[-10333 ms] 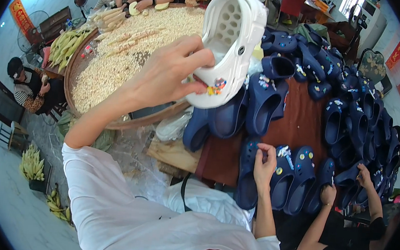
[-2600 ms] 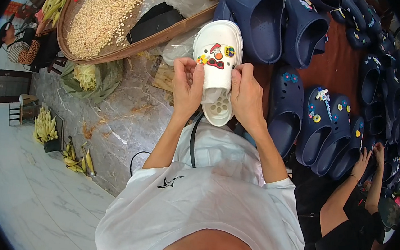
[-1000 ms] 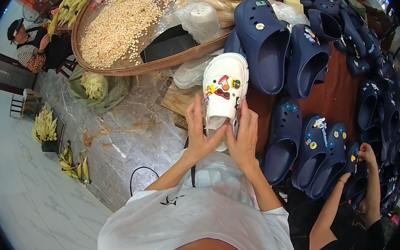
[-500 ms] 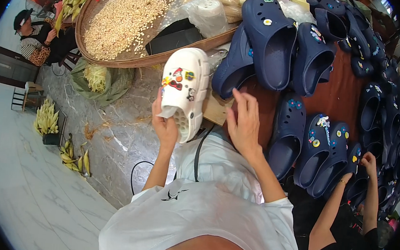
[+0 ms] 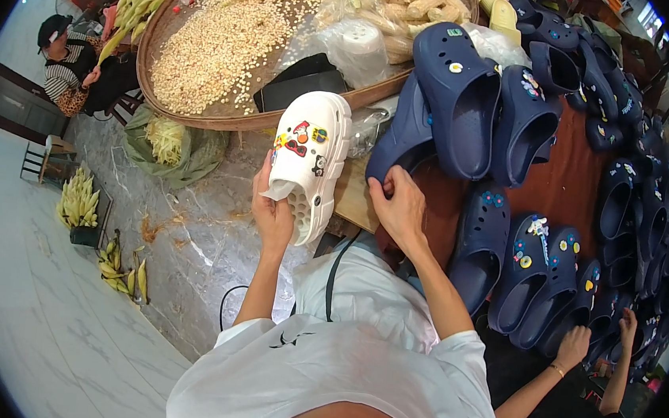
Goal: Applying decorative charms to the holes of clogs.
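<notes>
My left hand (image 5: 274, 213) is closed around the heel end of a white clog (image 5: 332, 149), holding it up with the toe pointing away from me. Colourful charms dot the clog's top, and a bit of white paper or film shows at its opening. With bent fingers, my right hand (image 5: 401, 208) grips the heel edge of a navy clog (image 5: 399, 139). That clog lies partly under another navy clog (image 5: 452, 70), which hides much of its upper. Beside them stands a navy clog with flower charms (image 5: 524, 118).
More navy clogs (image 5: 525, 261) cover the reddish-brown table (image 5: 548, 176). Another person's hand (image 5: 573, 348) is among the clogs at the lower right. A round tray (image 5: 199, 120) of corn kernels lies ahead. At the far left sits a person (image 5: 72, 74) with corn.
My right hand has come down from a raised, spread pose onto the navy clog's heel. The white clog stays in my left hand. The other person's hands have shifted lower. The view has tilted slightly.
</notes>
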The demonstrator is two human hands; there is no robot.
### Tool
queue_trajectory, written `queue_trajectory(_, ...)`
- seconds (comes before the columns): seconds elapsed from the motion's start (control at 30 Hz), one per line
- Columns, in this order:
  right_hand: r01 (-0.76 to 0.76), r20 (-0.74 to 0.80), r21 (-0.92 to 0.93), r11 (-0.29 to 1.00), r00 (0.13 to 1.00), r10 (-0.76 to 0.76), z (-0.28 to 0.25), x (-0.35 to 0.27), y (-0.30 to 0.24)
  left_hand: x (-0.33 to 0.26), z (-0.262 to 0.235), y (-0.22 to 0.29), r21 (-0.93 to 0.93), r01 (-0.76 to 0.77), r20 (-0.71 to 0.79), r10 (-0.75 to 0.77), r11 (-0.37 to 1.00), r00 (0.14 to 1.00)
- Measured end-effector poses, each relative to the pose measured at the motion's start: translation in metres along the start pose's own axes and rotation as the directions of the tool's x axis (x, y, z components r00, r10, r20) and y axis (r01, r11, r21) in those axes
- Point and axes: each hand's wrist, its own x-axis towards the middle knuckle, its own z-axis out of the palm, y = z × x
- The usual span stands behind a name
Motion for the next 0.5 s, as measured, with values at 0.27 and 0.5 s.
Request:
queue_trajectory(0.27,0.036,-0.009,-0.09,0.995,0.999,-0.037,-0.02,-0.025,0.011,0.026,0.025,0.022,-0.011,-0.042,0.075,0.042,0.999,0.996)
queue_trajectory(0.5,0.217,-0.394,-0.186,0.958,0.877,-0.275,-0.068,-0.004,-0.023,0.036,0.054,0.021,-0.033,-0.08,0.122,0.084,0.996,0.989)
